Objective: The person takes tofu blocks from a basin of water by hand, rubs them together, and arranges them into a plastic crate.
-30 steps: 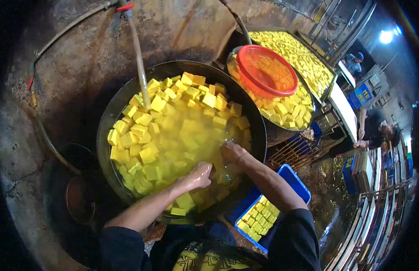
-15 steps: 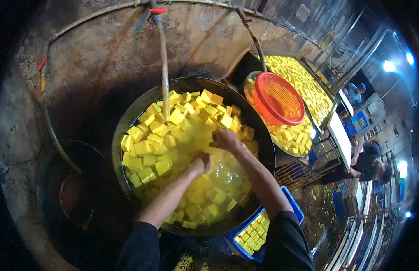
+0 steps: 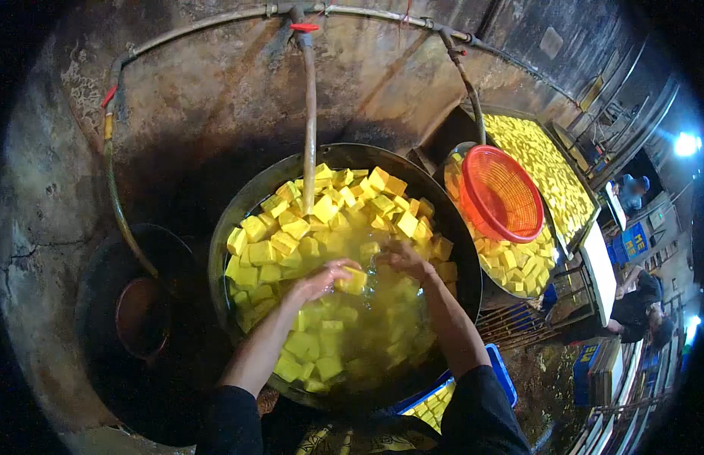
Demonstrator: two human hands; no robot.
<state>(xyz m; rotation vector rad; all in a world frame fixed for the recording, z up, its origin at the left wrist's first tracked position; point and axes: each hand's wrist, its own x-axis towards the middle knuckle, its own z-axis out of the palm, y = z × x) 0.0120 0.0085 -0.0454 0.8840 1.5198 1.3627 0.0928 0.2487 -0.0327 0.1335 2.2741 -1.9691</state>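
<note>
A large round metal vat [image 3: 229, 220] holds cloudy yellow water and many yellow tofu blocks [image 3: 253, 227], piled above the surface at the back and submerged at the front. Over the middle of the water, my left hand [image 3: 319, 282] has its fingers closed on one tofu block [image 3: 352, 281]. My right hand [image 3: 405, 260] is at the water's surface to the right, its fingers blurred and partly hidden. Just left of those fingertips is another tofu block [image 3: 369, 248].
A pipe [image 3: 309, 121] hangs down into the vat's back. To the right, a red plastic basket [image 3: 504, 197] rests on a second vat of tofu. A blue crate [image 3: 501, 371] with blocks stands below right, a dark barrel [image 3: 94, 303] left. Two people are at far right.
My left hand has opened from a fist over the water and now holds a tofu block. My right hand has come down to the surface. The view has shifted, so the vat sits further right.
</note>
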